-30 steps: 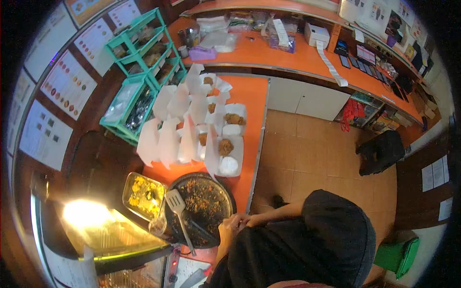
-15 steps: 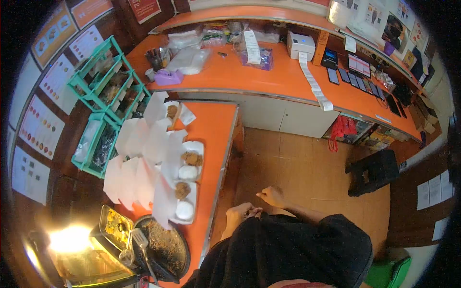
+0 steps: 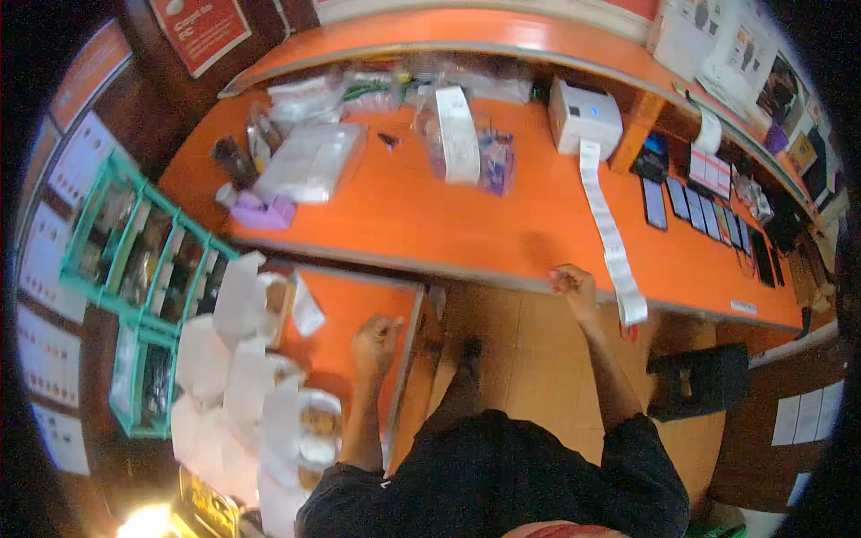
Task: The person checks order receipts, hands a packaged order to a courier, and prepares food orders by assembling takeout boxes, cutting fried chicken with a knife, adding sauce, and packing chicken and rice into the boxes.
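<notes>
My left hand (image 3: pixel 377 345) hovers over the near orange table, to the right of the open white food boxes (image 3: pixel 300 421). Its fingers are curled in, and nothing shows in them. The boxes hold brown fried pieces and white rounded mounds. At the front edge of the far orange counter (image 3: pixel 404 215) is my right hand (image 3: pixel 574 285), its fingers also curled, slightly blurred, with no object visible. Just right of it a long paper strip (image 3: pixel 610 238) hangs from the white label printer (image 3: pixel 585 117) over the counter edge.
Several phones (image 3: pixel 691 206) lie on the counter's right side. Plastic bags (image 3: pixel 309 161) and a purple tape dispenser (image 3: pixel 263 211) are at its left. Green stacked baskets (image 3: pixel 134 260) stand at the left. A black stool (image 3: pixel 700 381) is on the floor at right.
The view has moved closer to the far counter. My hands have separated: the left is now over the near table, the right at the counter edge by the paper strip.
</notes>
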`<state>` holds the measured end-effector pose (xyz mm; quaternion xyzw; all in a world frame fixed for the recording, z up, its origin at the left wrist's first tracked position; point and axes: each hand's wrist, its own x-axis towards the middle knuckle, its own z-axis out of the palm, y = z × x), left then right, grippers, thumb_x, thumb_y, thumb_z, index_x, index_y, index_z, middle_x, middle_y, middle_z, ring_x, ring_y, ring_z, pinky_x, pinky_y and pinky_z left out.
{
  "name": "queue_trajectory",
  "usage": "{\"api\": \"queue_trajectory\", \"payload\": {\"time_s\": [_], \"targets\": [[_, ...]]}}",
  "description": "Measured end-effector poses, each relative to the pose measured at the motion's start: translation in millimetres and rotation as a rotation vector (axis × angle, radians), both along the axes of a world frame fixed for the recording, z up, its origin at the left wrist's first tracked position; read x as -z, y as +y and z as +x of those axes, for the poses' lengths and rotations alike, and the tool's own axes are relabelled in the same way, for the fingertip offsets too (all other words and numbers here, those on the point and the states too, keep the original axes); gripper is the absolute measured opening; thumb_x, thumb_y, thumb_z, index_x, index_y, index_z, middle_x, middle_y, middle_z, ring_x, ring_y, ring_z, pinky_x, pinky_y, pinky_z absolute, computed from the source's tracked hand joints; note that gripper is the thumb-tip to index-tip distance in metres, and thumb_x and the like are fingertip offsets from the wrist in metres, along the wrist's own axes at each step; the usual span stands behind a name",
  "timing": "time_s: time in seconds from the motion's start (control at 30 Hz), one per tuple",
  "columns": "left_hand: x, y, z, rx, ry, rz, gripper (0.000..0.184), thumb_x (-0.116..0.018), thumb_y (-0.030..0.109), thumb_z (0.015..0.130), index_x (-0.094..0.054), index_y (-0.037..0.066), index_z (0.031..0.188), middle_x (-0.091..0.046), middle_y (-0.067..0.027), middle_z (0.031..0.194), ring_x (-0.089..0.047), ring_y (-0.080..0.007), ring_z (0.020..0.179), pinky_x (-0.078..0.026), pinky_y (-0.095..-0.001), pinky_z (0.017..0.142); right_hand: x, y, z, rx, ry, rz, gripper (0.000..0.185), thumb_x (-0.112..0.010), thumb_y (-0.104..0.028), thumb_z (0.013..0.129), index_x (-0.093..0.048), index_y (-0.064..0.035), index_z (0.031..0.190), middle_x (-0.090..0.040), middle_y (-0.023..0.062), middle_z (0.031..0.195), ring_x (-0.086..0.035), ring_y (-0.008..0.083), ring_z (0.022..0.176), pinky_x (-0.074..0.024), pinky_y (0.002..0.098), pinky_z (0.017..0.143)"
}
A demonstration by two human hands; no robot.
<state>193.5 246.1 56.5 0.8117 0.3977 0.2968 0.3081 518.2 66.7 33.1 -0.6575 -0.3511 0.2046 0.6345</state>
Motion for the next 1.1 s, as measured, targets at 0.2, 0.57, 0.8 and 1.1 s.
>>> {"api": "queue_trajectory", "payload": {"time_s": [0.2, 0.57, 0.8, 1.1], "targets": [[-3, 188, 149, -0.014, -0.258, 0.027, 0.026, -0.058, 0.021, 0.081, -0.056, 0.002, 0.099, -0.057, -0.0103, 0.086, -0.054, -0.021, 0.074, -0.044, -0.031, 0.064, -59, 169, 139, 0.033, -0.205, 0.012, 0.01, -0.057, -0.01, 0.081, -0.058, -0.0016, 0.076, -0.053, -0.0006, 0.065, -0.049, 0.0078, 0.058, -0.0413, 0.0218, 0.055], [-23, 427, 400, 0.686, -0.602, -0.531, 0.053, -0.069, 0.01, 0.068, -0.047, 0.001, 0.115, -0.054, -0.0092, 0.107, -0.052, -0.0185, 0.099, -0.042, -0.0307, 0.086, -102, 407, 192, -0.23, -0.191, -0.191, 0.047, -0.057, 0.003, 0.072, -0.043, -0.0002, 0.116, -0.052, 0.0072, 0.103, -0.051, 0.0138, 0.087, -0.0435, 0.0277, 0.076], [-48, 411, 389, 0.73, -0.593, -0.709, 0.054, -0.072, 0.003, 0.062, -0.05, 0.004, 0.111, -0.055, -0.0058, 0.106, -0.053, -0.0181, 0.095, -0.045, -0.0298, 0.082, 2, 424, 282, -0.433, -0.044, -0.452, 0.05, -0.058, -0.002, 0.073, -0.039, -0.0014, 0.119, -0.049, 0.0075, 0.112, -0.049, 0.017, 0.096, -0.0425, 0.0307, 0.085], [-48, 420, 390, 0.775, -0.652, -0.736, 0.053, -0.071, 0.005, 0.066, -0.048, 0.001, 0.113, -0.057, -0.008, 0.101, -0.054, -0.0169, 0.094, -0.044, -0.0282, 0.082, -7, 424, 265, -0.335, -0.06, -0.53, 0.05, -0.059, -0.008, 0.072, -0.041, -0.0007, 0.118, -0.048, 0.0093, 0.113, -0.048, 0.0195, 0.099, -0.0421, 0.0324, 0.085]]}}
